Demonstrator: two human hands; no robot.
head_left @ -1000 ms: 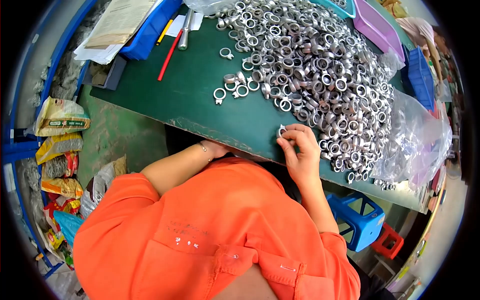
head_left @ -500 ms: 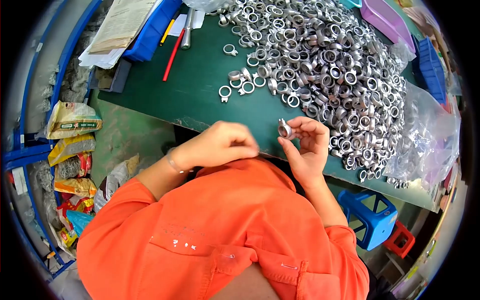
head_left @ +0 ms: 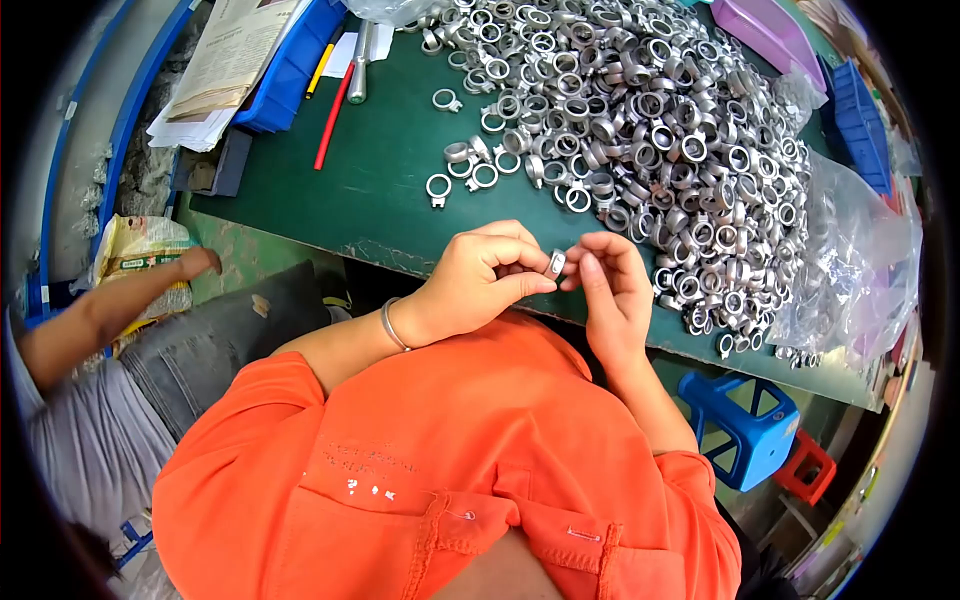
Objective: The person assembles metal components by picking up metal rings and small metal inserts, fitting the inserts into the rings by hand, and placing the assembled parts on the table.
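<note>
A small silvery metal ring with a lug is between my two hands at the table's near edge. My left hand pinches it from the left with thumb and fingers. On its other side, the curled fingers of my right hand close in at the ring; its thumb partly hides their grip. A large heap of similar metal rings lies beyond my hands on the green table. Several loose rings lie at the heap's left edge.
Another person's arm and dark trousers are close on my left. A red pen, a metal-handled tool and a blue bin sit at the back left. Clear plastic and a blue stool are at right.
My left hand has moved right and up to the ring that my right hand held. The ring has turned and shifted slightly left. Another person has come into view at left.
</note>
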